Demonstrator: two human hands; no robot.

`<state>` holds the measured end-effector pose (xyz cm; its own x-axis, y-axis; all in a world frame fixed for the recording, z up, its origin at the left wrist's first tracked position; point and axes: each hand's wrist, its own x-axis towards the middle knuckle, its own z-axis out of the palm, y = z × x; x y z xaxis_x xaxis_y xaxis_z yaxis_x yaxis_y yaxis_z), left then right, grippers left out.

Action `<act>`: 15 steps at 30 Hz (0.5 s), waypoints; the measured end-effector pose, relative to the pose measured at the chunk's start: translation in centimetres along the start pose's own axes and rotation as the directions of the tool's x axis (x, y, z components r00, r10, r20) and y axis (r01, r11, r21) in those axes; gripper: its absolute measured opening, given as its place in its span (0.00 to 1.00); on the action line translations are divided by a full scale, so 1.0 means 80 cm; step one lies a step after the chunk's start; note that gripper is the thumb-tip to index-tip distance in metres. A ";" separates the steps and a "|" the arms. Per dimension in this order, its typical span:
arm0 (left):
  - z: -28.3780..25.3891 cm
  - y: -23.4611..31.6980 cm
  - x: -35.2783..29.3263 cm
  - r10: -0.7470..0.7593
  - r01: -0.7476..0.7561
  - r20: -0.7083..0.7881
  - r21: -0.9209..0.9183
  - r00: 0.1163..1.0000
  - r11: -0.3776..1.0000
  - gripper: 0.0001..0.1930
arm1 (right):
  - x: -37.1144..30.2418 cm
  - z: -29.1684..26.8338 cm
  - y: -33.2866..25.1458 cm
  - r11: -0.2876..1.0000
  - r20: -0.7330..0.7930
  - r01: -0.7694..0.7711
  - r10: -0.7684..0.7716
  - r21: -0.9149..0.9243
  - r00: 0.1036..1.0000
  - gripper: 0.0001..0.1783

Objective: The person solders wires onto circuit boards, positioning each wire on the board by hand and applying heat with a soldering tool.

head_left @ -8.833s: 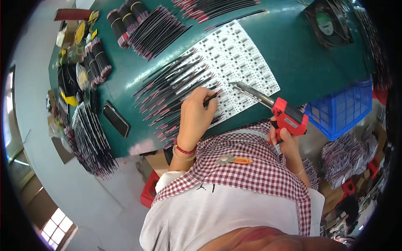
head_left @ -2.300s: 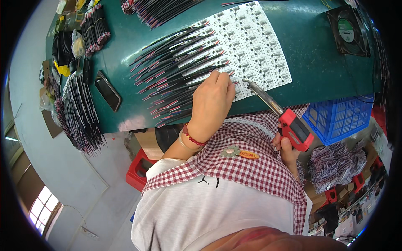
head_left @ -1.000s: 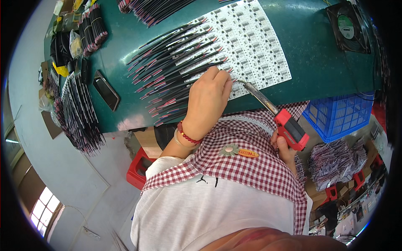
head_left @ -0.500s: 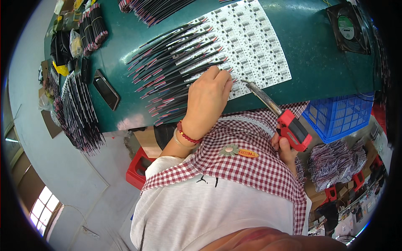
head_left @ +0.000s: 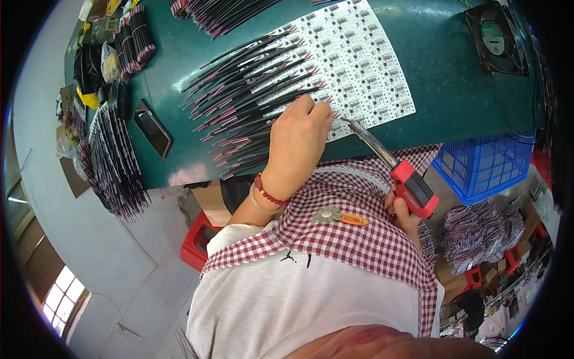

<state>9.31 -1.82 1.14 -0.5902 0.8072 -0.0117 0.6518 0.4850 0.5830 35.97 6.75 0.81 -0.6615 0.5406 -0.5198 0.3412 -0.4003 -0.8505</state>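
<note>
Just shifted: soldering iron (head_left: 399,172) in the right hand (head_left: 404,210), swung slightly left and nearer than half a second ago, tip now a little closer to the left hand (head_left: 299,136). Held firmly by the red handle, barrel slanting far and left over the near edge of the white sheet of circuit boards (head_left: 365,72). Practically unmoved meanwhile: the left hand, bent and narrow, fingertips drawn together just left of the tip, above the sheet. Cannot tell whether gripping or merely steadying a wire, with the fingertips mostly hidden. Likewise unclear: tip touching or only hovering. Probably meaning, as a judgement, a return to the same joint after a brief lift, rather than a move to another spot.

Lying side by side across the left part of the sheet and onto the green worktop (head_left: 448,122): black wires (head_left: 236,99) with red and white ends, in a fan to the left of the hand.

As for writing: short lettering on the orange patch (head_left: 354,219) of the checked apron (head_left: 359,248); print on the green label (head_left: 492,37) of the black fan (head_left: 508,63), far right, too small to read; pale marks on the iron's handle, blurred.
</note>
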 end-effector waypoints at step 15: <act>0.000 0.001 0.000 -0.005 0.005 -0.007 0.020 1.000 1.000 0.04 | 0.000 0.003 0.003 0.995 -0.053 0.067 -0.063 0.075 0.997 0.15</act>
<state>9.38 -1.80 1.16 -0.5966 0.8025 -0.0093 0.6583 0.4960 0.5662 35.89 6.48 0.61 -0.6452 0.6032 -0.4689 0.2450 -0.4180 -0.8748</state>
